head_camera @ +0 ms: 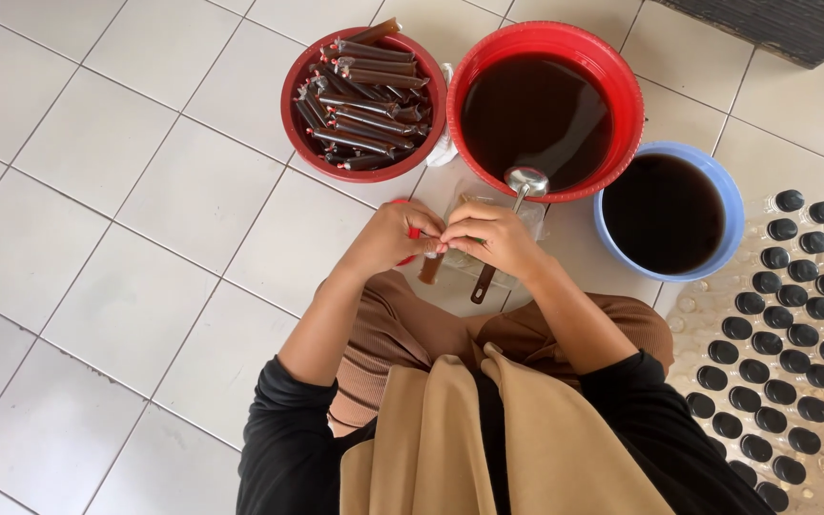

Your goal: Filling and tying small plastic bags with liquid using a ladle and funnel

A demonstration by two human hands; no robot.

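Right now your left hand and right hand meet, both pinching the top of 1 brown filled tube; it hangs lengthwise toward your lap, midway between them.

There is one camera, worn on the person's head. It looks almost straight down at the white tile floor from close above the lap. The person's body fills the 6 o'clock edge. Both arms reach toward 12 o'clock, and the bowls sit there, a little farther from the camera.
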